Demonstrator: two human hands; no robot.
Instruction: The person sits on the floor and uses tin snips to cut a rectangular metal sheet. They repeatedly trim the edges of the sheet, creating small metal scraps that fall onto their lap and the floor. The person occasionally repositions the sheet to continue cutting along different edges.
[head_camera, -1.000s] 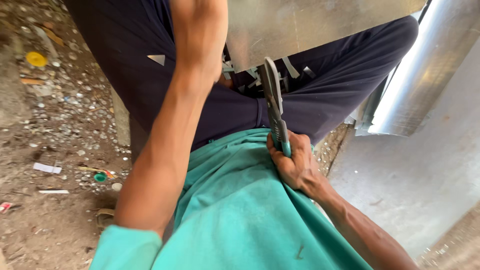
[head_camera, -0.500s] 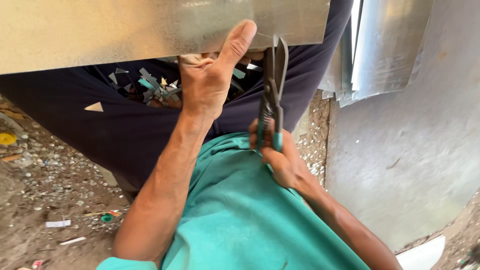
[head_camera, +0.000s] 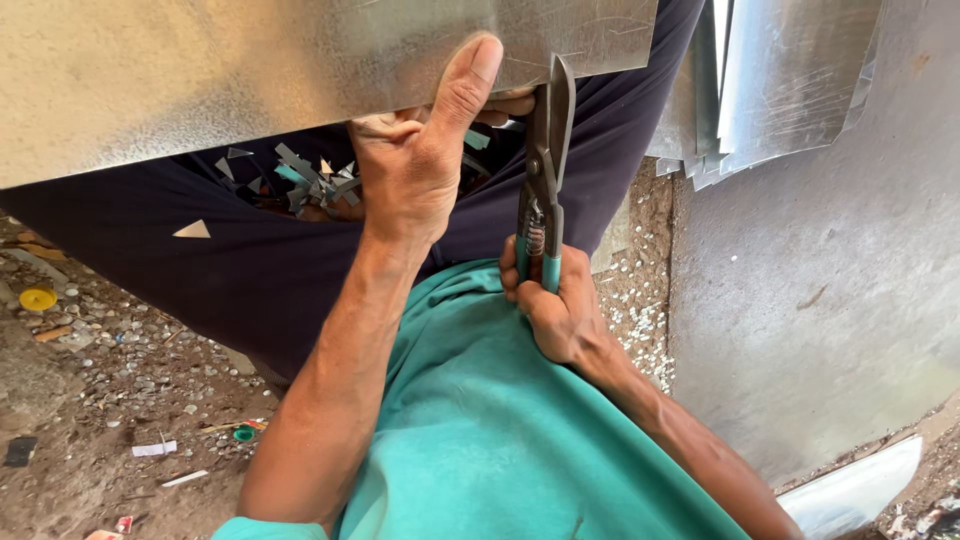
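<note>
Bright, even daylight; soft glare whitens the metal sheet (head_camera: 250, 70), and shadow falls beneath it. Focus stays sharp, without blur.

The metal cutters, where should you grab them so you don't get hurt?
Probably by the teal handles, coming from below, the way the right hand wraps them. The tin snips stand upright with their long blades pointing up into the edge of the metal sheet, so the handle end is the safe, free end. The left hand grips the sheet beside the blades.
</note>
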